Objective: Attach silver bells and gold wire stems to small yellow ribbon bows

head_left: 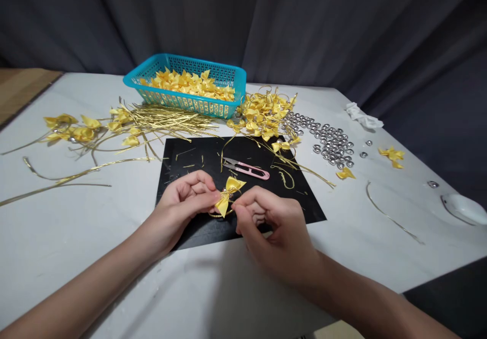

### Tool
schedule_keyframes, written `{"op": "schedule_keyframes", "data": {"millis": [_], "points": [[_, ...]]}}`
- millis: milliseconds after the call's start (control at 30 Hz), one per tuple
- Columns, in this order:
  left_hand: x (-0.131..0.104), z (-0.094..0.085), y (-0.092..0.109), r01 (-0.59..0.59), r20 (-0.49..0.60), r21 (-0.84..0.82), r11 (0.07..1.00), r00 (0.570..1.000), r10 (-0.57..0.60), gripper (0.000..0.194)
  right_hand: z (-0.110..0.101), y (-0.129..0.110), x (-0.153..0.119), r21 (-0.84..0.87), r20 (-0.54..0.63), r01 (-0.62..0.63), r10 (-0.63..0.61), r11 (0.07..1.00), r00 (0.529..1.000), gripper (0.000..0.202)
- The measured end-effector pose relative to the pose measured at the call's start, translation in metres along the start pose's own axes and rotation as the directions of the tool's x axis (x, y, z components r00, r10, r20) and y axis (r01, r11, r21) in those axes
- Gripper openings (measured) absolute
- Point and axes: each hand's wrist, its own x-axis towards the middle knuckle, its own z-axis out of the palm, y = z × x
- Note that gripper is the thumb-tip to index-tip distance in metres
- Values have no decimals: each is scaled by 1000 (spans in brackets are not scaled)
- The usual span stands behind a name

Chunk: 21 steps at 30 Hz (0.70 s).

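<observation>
Yellow bow (227, 195), pinched in closed left fingers (201, 178)

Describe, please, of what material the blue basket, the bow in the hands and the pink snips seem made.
Blue basket: probably plastic, slightly glossy, with regular holes. Yellow bow: likely satin ribbon; its folds shine softly. Snips: grey blades look metal; pink handle's material unclear.

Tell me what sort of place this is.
Probably a small handcraft workspace: the white table holds a turquoise basket of yellow bows, a pile of gold cords, and pink snips on a black mat.
</observation>
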Motion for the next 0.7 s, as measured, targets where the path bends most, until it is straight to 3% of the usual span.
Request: {"op": "schedule_keyframes", "data": {"millis": [267, 467, 700], "points": [[-1, -3, -1, -2, 7, 67, 998, 1000, 1, 13, 2, 2, -2, -35, -42, 29, -30, 999, 999, 13], [0, -2, -1, -8, -57, 113, 994, 998, 14, 13, 4, 4, -2, -58, -91, 59, -64, 997, 994, 13], [1, -3, -2, 23, -63, 105, 994, 998, -16, 12, 5, 5, -3, -46, -77, 66, -69, 997, 995, 12]]}}
